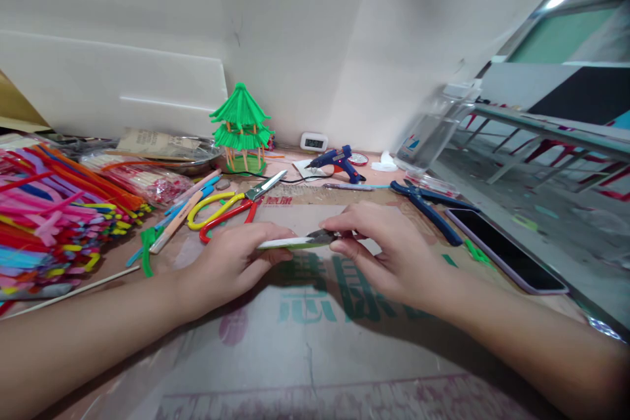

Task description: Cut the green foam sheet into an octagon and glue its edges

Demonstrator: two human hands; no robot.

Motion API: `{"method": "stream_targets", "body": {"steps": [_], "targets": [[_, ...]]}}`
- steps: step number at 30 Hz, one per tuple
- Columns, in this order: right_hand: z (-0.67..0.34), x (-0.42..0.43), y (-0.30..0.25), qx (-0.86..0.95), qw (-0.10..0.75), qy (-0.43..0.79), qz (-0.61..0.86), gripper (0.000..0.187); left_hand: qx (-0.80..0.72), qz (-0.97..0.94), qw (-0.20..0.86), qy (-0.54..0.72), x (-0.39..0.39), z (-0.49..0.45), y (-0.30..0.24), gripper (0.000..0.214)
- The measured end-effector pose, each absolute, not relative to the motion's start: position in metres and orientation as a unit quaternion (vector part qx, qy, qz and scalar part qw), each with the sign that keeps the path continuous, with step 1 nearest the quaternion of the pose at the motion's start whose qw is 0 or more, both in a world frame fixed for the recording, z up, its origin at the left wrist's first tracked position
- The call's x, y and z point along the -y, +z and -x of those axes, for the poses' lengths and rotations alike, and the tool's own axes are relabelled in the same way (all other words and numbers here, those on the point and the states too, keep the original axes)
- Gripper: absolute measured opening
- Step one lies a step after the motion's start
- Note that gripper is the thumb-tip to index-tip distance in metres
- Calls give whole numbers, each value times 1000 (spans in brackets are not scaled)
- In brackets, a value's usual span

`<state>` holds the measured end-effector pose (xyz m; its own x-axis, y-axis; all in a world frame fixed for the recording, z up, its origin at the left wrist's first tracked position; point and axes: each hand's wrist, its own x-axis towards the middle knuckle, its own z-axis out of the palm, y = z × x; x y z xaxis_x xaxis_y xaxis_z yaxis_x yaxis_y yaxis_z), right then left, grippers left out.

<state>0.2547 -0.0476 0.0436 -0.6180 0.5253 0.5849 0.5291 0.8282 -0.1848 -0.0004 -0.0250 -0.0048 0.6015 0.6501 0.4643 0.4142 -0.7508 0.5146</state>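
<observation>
My left hand [235,261] is closed around the white and green handle of a small pair of thread snips [295,242], held level above a sheet of printed cardboard [315,335]. My right hand [388,251] pinches the dark metal blade end of the snips between thumb and fingers. Both hands meet over the middle of the cardboard. Whether the blades hold anything is too small to tell.
A heap of coloured pipe cleaners [49,216] lies at the left. Yellow and red scissors [231,205], a green pagoda model [241,128], a blue glue gun [338,163], blue pliers [428,205] and a phone [506,249] surround the hands. The table edge runs along the right.
</observation>
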Motion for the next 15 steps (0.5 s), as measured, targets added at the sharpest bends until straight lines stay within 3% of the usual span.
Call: {"method": "stream_targets", "body": {"steps": [15], "targets": [[-255, 47, 42, 910, 300, -34, 283, 18, -306, -891, 157, 297, 26, 1, -2, 23]]}}
